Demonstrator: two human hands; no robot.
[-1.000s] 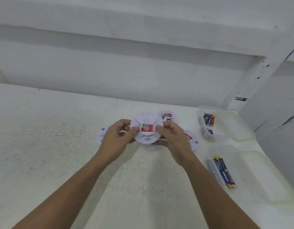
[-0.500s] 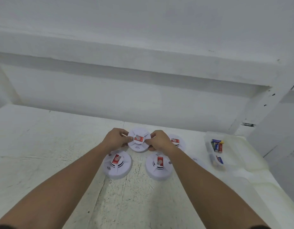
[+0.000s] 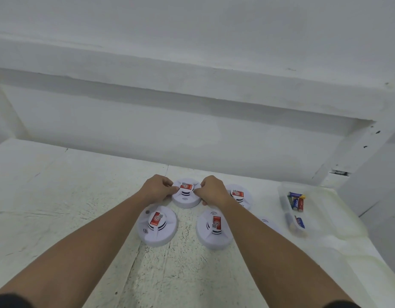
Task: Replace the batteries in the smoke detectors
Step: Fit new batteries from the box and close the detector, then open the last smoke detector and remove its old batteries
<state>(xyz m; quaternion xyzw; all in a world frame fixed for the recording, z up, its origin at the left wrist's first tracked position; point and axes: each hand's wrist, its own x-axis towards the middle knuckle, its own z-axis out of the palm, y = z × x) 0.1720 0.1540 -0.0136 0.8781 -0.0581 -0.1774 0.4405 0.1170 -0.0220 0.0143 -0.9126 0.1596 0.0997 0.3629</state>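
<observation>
Several white round smoke detectors with red labels lie on the white table (image 3: 58,207). The far middle detector (image 3: 186,196) rests on the table between my two hands. My left hand (image 3: 157,188) grips its left edge with curled fingers, and my right hand (image 3: 213,191) grips its right edge. Two more detectors lie nearer me: one on the left (image 3: 157,225) and one on the right (image 3: 214,228). Another detector (image 3: 239,195) sits behind my right wrist. A further one (image 3: 267,223) is mostly hidden by my right forearm.
A clear plastic tray (image 3: 314,207) at the right holds several batteries (image 3: 296,201). A white wall runs along the back of the table. The table's right edge lies just beyond the tray.
My hands carried the detector away from me and set it down at the far side of the group. The camera tilted up, so the nearer battery tray dropped out of view.
</observation>
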